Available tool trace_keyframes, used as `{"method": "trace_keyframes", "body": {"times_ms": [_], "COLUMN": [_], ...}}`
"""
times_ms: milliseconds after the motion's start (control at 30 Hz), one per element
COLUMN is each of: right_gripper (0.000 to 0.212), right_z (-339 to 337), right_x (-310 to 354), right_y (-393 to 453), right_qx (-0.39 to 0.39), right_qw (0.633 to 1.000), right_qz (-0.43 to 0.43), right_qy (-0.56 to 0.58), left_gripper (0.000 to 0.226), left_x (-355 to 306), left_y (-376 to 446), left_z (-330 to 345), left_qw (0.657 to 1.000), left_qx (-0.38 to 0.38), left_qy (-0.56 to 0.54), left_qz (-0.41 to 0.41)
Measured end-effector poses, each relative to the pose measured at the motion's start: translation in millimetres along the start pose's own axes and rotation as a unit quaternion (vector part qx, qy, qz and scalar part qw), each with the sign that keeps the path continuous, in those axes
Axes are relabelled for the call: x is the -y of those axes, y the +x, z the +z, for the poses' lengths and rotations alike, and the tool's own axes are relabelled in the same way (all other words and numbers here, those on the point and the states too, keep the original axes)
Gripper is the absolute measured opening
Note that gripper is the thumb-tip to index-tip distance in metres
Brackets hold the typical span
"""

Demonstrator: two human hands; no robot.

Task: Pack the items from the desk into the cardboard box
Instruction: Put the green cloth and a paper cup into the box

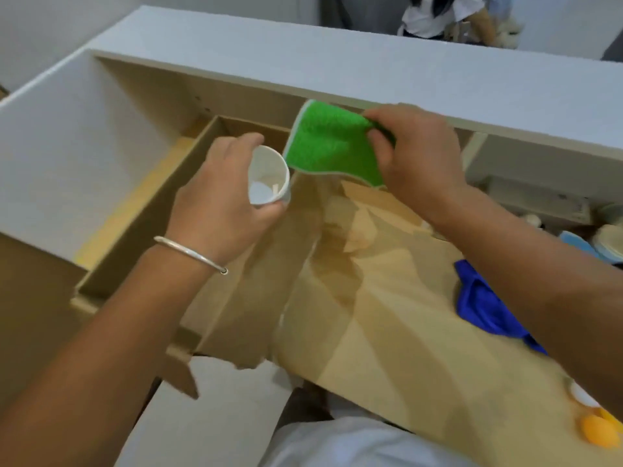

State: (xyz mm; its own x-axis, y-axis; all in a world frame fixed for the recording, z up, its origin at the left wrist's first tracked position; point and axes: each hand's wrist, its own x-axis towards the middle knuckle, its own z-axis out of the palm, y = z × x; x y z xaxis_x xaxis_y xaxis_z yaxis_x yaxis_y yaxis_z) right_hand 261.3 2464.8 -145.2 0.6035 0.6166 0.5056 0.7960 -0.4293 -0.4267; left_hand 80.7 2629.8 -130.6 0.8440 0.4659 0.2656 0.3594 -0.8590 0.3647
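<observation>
My left hand [219, 193] grips a white paper cup [268, 178], tilted so its open mouth faces me, above the open cardboard box [158, 214] at the desk's left end. My right hand [418, 156] pinches a folded green cloth [328, 143] with a white edge, held in the air beside the cup, over the far part of the wooden desk [387, 315]. The cloth hangs down from my fingers. The box's inside is mostly hidden by my left arm.
A crumpled blue cloth [482, 301] lies on the desk at the right, under my right forearm. Orange and white balls [596, 429] sit at the desk's near right corner. White shelf boards [303, 65] run behind the desk. A person stands beyond them.
</observation>
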Motion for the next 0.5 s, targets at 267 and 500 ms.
{"method": "trace_keyframes", "body": {"times_ms": [267,500], "right_gripper": [0.028,0.033], "right_z": [88,133], "right_x": [109,131], "right_y": [75,69], "right_qx": [0.054,0.112], "right_qw": [0.995,0.989], "right_qz": [-0.085,-0.1], "right_qy": [0.011,-0.012], "left_gripper": [0.08,0.091], "left_x": [113,152], "left_y": [-34,-49], "left_z": [-39,-27], "left_qw": [0.994,0.993], "left_qx": [-0.019,0.033], "left_qy": [0.003,-0.014], "left_qz": [-0.105,-0.114]}}
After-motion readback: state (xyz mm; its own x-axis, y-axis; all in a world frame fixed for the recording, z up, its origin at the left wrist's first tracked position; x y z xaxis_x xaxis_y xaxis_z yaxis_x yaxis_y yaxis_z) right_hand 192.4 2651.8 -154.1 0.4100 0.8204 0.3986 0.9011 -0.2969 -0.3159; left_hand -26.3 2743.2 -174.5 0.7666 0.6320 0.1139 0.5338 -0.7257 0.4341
